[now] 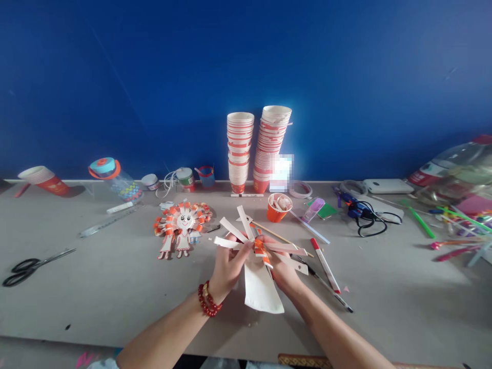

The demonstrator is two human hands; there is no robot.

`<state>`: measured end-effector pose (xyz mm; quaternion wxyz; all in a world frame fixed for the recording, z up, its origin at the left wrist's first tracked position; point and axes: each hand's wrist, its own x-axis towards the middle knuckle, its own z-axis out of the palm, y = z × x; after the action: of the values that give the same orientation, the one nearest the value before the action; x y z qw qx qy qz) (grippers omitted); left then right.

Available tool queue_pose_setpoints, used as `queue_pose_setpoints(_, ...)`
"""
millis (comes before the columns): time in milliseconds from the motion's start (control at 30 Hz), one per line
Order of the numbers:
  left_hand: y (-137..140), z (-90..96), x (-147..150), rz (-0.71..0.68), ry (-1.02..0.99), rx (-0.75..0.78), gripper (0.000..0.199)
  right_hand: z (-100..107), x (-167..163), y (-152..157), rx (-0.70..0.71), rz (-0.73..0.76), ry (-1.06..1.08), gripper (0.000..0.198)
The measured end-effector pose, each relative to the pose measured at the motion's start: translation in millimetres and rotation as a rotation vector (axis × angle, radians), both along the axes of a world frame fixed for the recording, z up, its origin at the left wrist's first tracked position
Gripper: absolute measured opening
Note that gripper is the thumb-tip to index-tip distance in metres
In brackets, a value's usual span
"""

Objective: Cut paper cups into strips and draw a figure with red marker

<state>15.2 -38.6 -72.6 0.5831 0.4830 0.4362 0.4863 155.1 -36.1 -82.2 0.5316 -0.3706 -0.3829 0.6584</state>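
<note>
Between my hands is a cut paper cup (263, 290), its wall slit into white strips that fan outward, with one wide white panel hanging down toward me. My left hand (229, 264) pinches it from the left, thumb near the centre where the strips meet. On the other side my right hand (283, 264) grips it by the orange-and-white folded strips, its fingers partly hidden behind the paper. To the left lie finished paper dolls (184, 225) with curled orange-and-white hair, the front one with a drawn face and a white dress.
Two tall stacks of paper cups (241, 148) stand against the blue wall. An orange cup of scraps (279, 207), a red marker (326, 266) and a black pen (330, 292) lie near my right hand. Black scissors (33, 266) rest far left; a cable (371, 218) lies right.
</note>
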Motion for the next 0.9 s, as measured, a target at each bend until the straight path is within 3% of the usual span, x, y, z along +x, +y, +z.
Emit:
queue_pose_setpoints(267,6.6,-2.0,-5.8,0.101,0.191,0.144,0.025,3.9,-1.4,1.9,0.061,-0.148,-0.132,0.018)
queue_pose_setpoints(467,8.0,-0.8,-3.4,-0.04,0.077,0.067,0.034,1.1,0.1,2.6,0.102,-0.2,-0.198,0.022)
queue_pose_setpoints(567,7.3,0.7,-3.7,-0.038,0.054,0.044,0.032,1.0,0.3,3.5,0.134,-0.264,-0.268,0.024)
queue_pose_setpoints(767,3.6,4.1,-4.0,0.017,0.02,-0.153,0.025,0.9,2.1,2.6,0.212,-0.31,-0.408,0.016)
queue_pose_setpoints(900,4.8,4.0,-2.9,-0.028,-0.064,-0.13,0.025,0.8,2.2,0.8,0.256,-0.286,-0.387,0.013)
